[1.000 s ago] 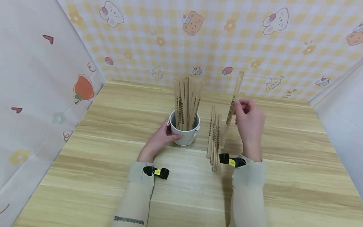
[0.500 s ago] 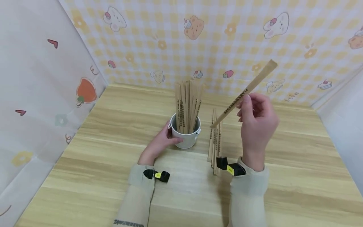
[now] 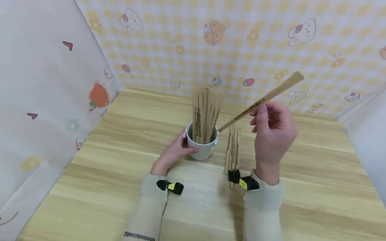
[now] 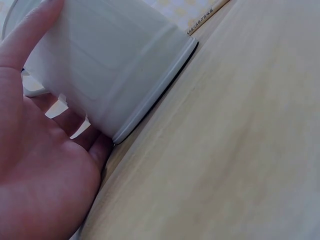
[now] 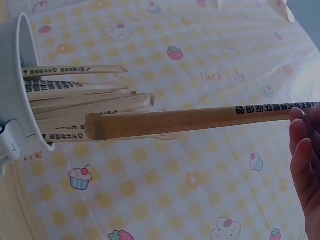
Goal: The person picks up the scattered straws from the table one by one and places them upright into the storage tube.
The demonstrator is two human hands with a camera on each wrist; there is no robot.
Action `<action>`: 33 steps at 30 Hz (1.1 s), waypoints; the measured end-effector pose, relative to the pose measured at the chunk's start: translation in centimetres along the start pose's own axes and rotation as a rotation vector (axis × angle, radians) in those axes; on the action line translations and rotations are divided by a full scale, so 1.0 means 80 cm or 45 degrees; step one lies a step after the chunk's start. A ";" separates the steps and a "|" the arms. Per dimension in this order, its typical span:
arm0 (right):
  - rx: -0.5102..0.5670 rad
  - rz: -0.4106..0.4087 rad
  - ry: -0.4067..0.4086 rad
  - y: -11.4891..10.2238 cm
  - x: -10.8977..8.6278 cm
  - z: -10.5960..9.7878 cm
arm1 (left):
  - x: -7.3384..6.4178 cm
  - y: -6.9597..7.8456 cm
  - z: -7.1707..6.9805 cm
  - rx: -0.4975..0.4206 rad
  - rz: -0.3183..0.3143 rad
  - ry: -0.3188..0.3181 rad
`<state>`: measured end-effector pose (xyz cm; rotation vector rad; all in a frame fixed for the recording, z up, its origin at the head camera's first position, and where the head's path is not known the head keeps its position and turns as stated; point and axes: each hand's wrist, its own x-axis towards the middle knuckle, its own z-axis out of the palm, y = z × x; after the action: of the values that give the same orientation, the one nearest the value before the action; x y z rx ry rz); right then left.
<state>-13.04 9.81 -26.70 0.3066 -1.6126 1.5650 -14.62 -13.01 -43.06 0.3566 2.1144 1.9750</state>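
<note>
A small white metal bucket [image 3: 206,151] stands on the table with several paper-wrapped straws [image 3: 202,115] upright in it. My left hand [image 3: 174,154] holds the bucket from its left side, thumb across the front; in the left wrist view the other fingers reach behind its wall [image 4: 110,65]. Between thumb and fingers, my right hand [image 3: 273,132] pinches another wrapped straw [image 3: 268,95] near its middle. That straw slants, upper end to the right, and its lower end overlaps the bucket's right rim in the head view. The right wrist view shows printing along its wrapper [image 5: 170,124].
Several more wrapped straws [image 3: 234,147] lie in a loose row on the wooden table [image 3: 199,214], right of the bucket and partly behind the right wrist camera [image 3: 234,175]. A yellow checked backdrop [image 3: 235,53] rises behind, and a white sheet [image 3: 39,80] hangs at the left.
My right hand has raised its straw and tipped it from near upright to a slant, then brought the lower end left to the bucket's rim. The left hand keeps its hold on the bucket.
</note>
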 end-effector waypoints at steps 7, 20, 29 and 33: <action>-0.076 0.007 -0.111 0.017 -0.006 0.001 | -0.005 -0.003 0.004 -0.008 -0.023 0.014; -0.210 0.021 -0.297 0.034 -0.012 0.015 | -0.002 -0.005 -0.002 0.020 0.001 -0.006; -0.443 0.036 -0.538 0.071 -0.019 0.021 | 0.003 -0.001 0.001 0.001 0.017 -0.021; -0.557 0.110 -0.657 0.079 -0.023 0.021 | 0.002 0.000 0.001 -0.010 0.015 -0.026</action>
<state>-16.91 8.77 -32.20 0.4270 -2.3411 1.2014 -14.76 -12.84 -43.10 0.3870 2.0965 1.9773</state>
